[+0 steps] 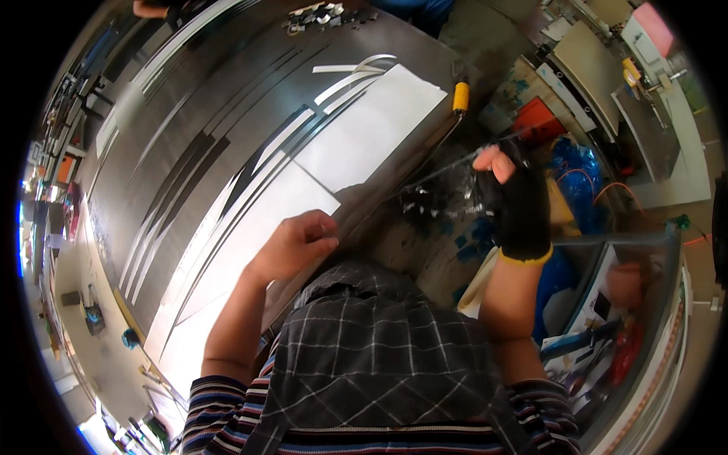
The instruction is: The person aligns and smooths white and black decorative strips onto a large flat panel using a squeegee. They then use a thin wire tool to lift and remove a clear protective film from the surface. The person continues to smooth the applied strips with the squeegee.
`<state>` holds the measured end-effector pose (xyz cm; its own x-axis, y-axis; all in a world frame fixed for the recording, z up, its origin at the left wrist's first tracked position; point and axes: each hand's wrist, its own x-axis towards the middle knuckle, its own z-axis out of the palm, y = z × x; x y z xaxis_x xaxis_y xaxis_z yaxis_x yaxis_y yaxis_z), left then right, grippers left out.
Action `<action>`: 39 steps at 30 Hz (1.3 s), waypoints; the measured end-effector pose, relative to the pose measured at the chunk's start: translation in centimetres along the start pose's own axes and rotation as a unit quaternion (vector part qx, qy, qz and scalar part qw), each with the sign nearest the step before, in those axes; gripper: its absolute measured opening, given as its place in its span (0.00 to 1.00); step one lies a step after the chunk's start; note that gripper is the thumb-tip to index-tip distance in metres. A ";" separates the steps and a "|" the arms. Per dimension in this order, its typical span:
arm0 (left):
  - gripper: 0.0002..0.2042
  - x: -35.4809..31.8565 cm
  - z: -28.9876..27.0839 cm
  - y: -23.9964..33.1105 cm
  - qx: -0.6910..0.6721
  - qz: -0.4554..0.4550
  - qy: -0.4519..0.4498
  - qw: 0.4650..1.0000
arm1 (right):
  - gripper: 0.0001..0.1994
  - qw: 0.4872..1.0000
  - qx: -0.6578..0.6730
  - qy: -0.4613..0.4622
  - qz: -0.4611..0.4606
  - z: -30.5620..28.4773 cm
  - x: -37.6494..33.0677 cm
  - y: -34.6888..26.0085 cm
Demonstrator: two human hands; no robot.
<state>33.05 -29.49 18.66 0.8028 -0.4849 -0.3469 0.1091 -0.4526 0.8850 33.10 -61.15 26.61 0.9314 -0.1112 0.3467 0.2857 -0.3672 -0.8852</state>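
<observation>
My left hand [297, 241] is bare, its fingers loosely curled and the thumb a little apart from them. Nothing shows between them. It hovers by the near edge of a pale flat sheet [235, 243] on the dark worktable [243, 68]. A second pale sheet [371, 129] lies beyond it, with narrow strips [349, 89] at its far end. Out to the right, past the table edge, my right hand [517, 201] wears a black fingerless glove with a yellow cuff. Its fingers are closed around a long thin rod-like piece [440, 173], blurred, so its kind is unclear.
A yellow-handled tool [460, 97] lies at the table's far right corner. Small scraps [326, 17] are heaped at the back. Beside my right forearm stands a bin-like frame [607, 246] with mixed items. Blue plastic [572, 163] and a red panel [538, 117] are farther right.
</observation>
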 end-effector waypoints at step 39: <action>0.11 6.4 2.2 15.0 -0.364 0.096 -0.282 0.882 | 0.15 0.888 0.304 0.253 0.234 -1.4 -7.3 10.2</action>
<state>38.55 -41.04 29.00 0.4508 -0.8885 -0.0857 0.5153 0.1806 0.8378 28.94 -65.37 15.51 0.8031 -0.5782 -0.1440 0.1074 0.3782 -0.9195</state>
